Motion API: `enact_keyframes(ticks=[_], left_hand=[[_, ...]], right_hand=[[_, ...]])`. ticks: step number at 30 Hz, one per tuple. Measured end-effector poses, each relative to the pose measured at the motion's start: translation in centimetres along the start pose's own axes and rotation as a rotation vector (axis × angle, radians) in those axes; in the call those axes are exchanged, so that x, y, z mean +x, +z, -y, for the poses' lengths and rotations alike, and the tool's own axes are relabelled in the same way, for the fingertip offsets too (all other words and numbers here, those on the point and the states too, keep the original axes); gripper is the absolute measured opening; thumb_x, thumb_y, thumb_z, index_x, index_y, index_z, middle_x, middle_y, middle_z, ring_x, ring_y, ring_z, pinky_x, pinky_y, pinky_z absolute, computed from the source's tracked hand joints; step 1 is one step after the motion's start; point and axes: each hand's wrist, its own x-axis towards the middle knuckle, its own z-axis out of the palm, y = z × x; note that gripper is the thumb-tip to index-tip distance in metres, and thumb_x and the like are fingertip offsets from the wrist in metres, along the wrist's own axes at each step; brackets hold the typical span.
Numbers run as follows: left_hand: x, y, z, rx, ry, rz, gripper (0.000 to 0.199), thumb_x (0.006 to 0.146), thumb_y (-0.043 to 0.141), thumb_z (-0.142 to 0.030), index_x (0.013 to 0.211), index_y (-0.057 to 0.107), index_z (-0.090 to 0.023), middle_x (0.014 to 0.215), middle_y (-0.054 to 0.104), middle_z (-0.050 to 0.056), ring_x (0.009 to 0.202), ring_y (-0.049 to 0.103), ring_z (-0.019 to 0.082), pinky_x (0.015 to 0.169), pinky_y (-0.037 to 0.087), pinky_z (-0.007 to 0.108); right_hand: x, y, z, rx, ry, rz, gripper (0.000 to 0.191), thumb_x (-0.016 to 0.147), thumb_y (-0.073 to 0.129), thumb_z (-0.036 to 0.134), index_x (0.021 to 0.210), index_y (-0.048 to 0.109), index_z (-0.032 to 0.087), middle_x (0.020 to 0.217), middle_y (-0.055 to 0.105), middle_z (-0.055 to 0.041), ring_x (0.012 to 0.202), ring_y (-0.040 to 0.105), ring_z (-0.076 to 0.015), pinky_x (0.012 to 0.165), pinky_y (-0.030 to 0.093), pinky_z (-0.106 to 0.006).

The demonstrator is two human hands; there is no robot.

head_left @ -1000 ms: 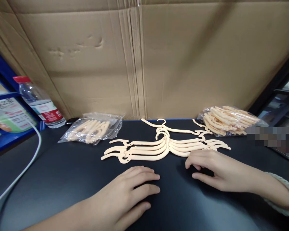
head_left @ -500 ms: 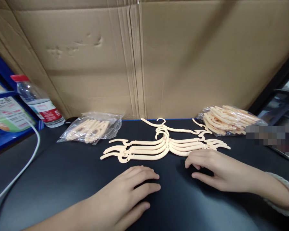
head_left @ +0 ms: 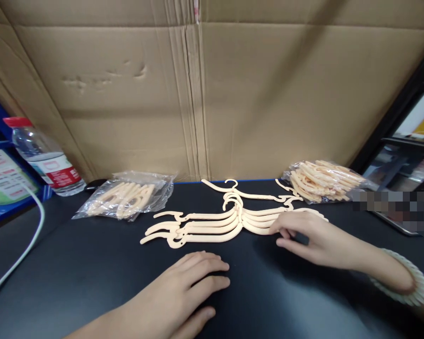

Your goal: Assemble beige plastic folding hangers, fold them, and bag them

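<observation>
Several cream plastic hangers [head_left: 212, 230] lie side by side on the black table, their hooks bunched in the middle. Behind them another hanger [head_left: 254, 195] lies at a slant. My left hand [head_left: 187, 287] rests on the table in front of the hangers, fingers spread and holding nothing. Over the right arms of the nearest hangers is my right hand [head_left: 304, 235], its fingers bent and apart, with nothing seen between them; the fingertips are at the front hanger's edge, and whether they touch it cannot be told.
A clear bag of cream pieces [head_left: 123, 197] lies back left, a fuller bag [head_left: 321, 181] back right. A red-capped bottle [head_left: 49, 160], a blue rack [head_left: 7, 207] and a white cable [head_left: 33, 240] are at the left. Cardboard [head_left: 127, 94] stands behind the table [head_left: 92, 273].
The view has shifted slightly, moving everything a little left and down. My right hand has moved slightly nearer the hangers. My left hand looks unchanged.
</observation>
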Motion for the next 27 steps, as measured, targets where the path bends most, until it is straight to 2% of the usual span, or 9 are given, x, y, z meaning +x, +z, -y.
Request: enact_keyframes(ticks=[3,5,7,9,11,15,19,23,27], left_hand=[[0.0,0.0,0.0,0.007,-0.006,0.013,0.043,0.090,0.050,-0.018,0.132,0.054,-0.028,0.137,0.055,0.006,0.127,0.049,0.027,0.109,0.041,0.039],[0.0,0.1,0.1,0.024,-0.006,0.030,0.042,0.091,0.048,-0.018,0.132,0.053,-0.026,0.138,0.054,0.007,0.129,0.047,0.027,0.110,0.039,0.040],[-0.1,0.2,0.1,0.035,0.005,0.035,0.042,0.091,0.047,-0.018,0.132,0.053,-0.025,0.139,0.053,0.007,0.130,0.046,0.026,0.110,0.039,0.039],[-0.2,0.3,0.1,0.040,0.015,0.033,0.042,0.091,0.047,-0.017,0.132,0.052,-0.024,0.139,0.052,0.008,0.130,0.045,0.026,0.110,0.039,0.039],[-0.3,0.3,0.0,0.047,0.020,0.028,0.042,0.091,0.046,-0.016,0.131,0.051,-0.024,0.139,0.052,0.008,0.130,0.045,0.025,0.110,0.039,0.040],[-0.4,0.5,0.1,0.055,0.031,0.002,0.041,0.091,0.046,-0.016,0.130,0.051,-0.025,0.138,0.052,0.008,0.129,0.045,0.025,0.109,0.040,0.040],[-0.5,0.6,0.0,0.050,0.036,0.003,0.040,0.091,0.047,-0.017,0.130,0.052,-0.023,0.137,0.053,0.008,0.128,0.045,0.024,0.109,0.039,0.040],[-0.4,0.3,-0.4,0.036,0.020,0.023,0.040,0.090,0.048,-0.016,0.129,0.053,-0.022,0.136,0.053,0.010,0.128,0.046,0.024,0.109,0.039,0.040],[-0.4,0.2,-0.4,-0.066,0.025,-0.031,0.040,0.089,0.050,-0.015,0.127,0.055,-0.024,0.133,0.055,0.009,0.125,0.049,0.024,0.108,0.040,0.041]], right_hand=[[0.3,-0.6,-2.6,-0.067,0.084,-0.203,0.017,0.091,0.049,0.029,0.094,0.063,0.019,0.079,0.065,-0.0040,0.071,0.060,-0.0157,0.065,0.045,-0.027],[0.7,-1.2,-4.8,-0.181,0.167,-0.286,0.020,0.090,0.048,0.029,0.095,0.064,0.018,0.078,0.067,-0.0050,0.073,0.062,-0.0181,0.067,0.046,-0.029],[1.3,-1.9,-6.9,-0.343,0.277,-0.278,0.022,0.089,0.047,0.025,0.097,0.066,0.017,0.084,0.070,-0.0069,0.079,0.064,-0.0200,0.070,0.047,-0.030],[2.4,-2.6,-8.4,-0.482,0.392,-0.195,0.026,0.090,0.044,0.020,0.103,0.067,0.016,0.092,0.071,-0.0080,0.084,0.066,-0.0199,0.073,0.048,-0.029],[3.8,-3.2,-9.4,-0.544,0.439,-0.124,0.027,0.091,0.044,0.017,0.102,0.068,0.014,0.095,0.072,-0.0095,0.088,0.066,-0.0198,0.078,0.048,-0.028],[6.5,-3.3,-10.5,-0.616,0.550,-0.023,0.018,0.090,0.056,0.024,0.092,0.068,0.011,0.095,0.069,-0.0123,0.091,0.065,-0.0217,0.084,0.049,-0.035],[8.2,-2.2,-11.3,-0.606,0.685,0.016,0.027,0.091,0.060,0.032,0.107,0.061,0.011,0.106,0.064,-0.0091,0.092,0.064,-0.0186,0.081,0.053,-0.038],[8.9,-2.0,-11.5,-0.498,0.737,-0.032,0.029,0.091,0.060,0.032,0.111,0.060,0.011,0.109,0.063,-0.0095,0.093,0.064,-0.0189,0.079,0.054,-0.037],[9.5,-3.6,-9.8,-0.315,0.682,-0.160,0.020,0.090,0.060,0.027,0.102,0.065,0.012,0.098,0.068,-0.0078,0.085,0.065,-0.0179,0.075,0.054,-0.033]])
